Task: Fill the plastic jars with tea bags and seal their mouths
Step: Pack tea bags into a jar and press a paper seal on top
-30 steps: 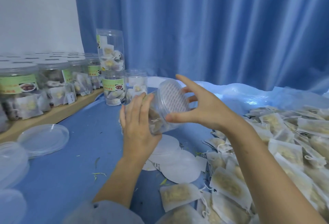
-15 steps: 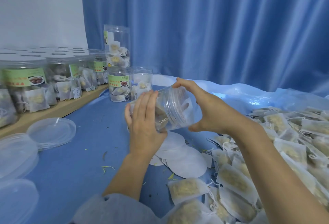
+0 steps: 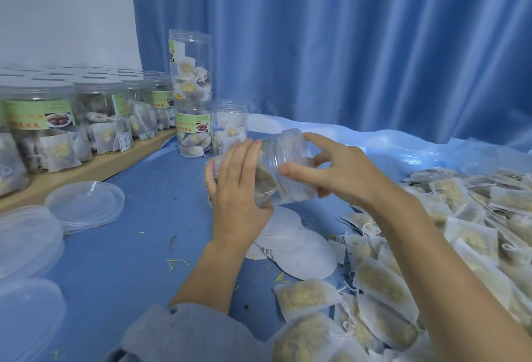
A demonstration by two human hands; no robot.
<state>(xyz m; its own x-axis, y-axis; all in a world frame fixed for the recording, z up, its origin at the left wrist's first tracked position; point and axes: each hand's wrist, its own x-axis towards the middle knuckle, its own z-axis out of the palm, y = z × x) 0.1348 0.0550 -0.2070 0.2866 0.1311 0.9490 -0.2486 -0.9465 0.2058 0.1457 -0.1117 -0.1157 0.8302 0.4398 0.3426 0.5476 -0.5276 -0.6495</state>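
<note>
A clear plastic jar (image 3: 283, 173) filled with tea bags is held tilted above the blue table, its mouth turned to the right and away from me. My left hand (image 3: 237, 186) wraps its body. My right hand (image 3: 335, 170) grips the threaded mouth end, with thumb and index finger on the rim, where a white seal disc (image 3: 293, 142) lies across the opening. Loose white seal discs (image 3: 299, 249) lie on the table just under the jar. A big heap of tea bags (image 3: 431, 261) covers the right side.
Filled, lidded jars (image 3: 43, 119) stand on a wooden board (image 3: 95, 168) at the left. Two stacked jars (image 3: 191, 96) and an open jar (image 3: 230, 122) stand behind my hands. Clear plastic lids (image 3: 83, 206) lie at the left. Blue curtain behind.
The jar has stayed tilted between both hands. My right hand went from laying the disc on the mouth to gripping the rim, its fingers now shifted around it.
</note>
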